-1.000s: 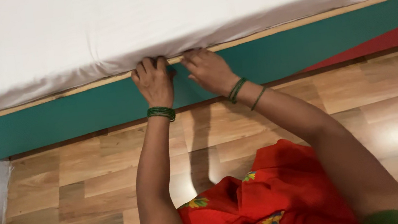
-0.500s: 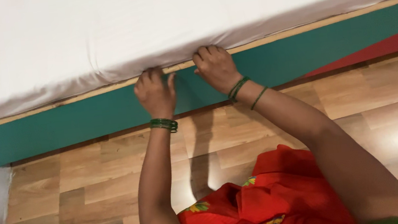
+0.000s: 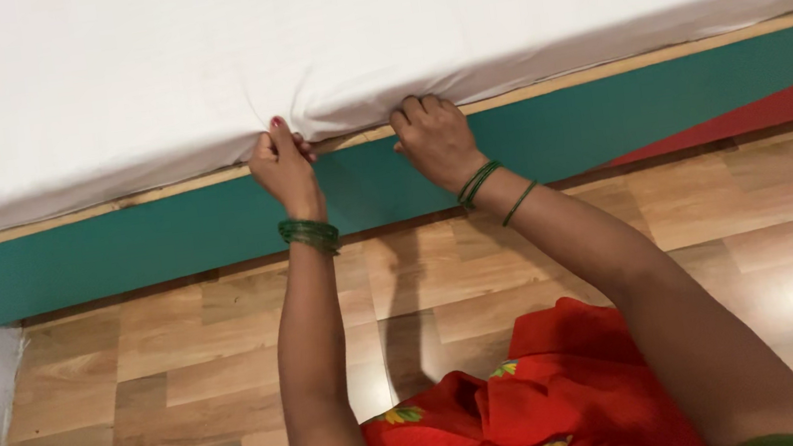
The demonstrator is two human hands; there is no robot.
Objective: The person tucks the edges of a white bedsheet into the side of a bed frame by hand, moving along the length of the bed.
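Along the lower edge of the bed, just above the teal bed frame (image 3: 166, 231), the left hand (image 3: 285, 166) pinches a fold of white sheet (image 3: 322, 111) while the right hand (image 3: 434, 138) curls its fingers into the sheet, likely to draw it taut.

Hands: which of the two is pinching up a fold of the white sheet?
The left hand. It pinches the white sheet into a gathered fold, creases fanning upward. The right hand only presses curled fingers along the sheet's edge above the green bed frame.
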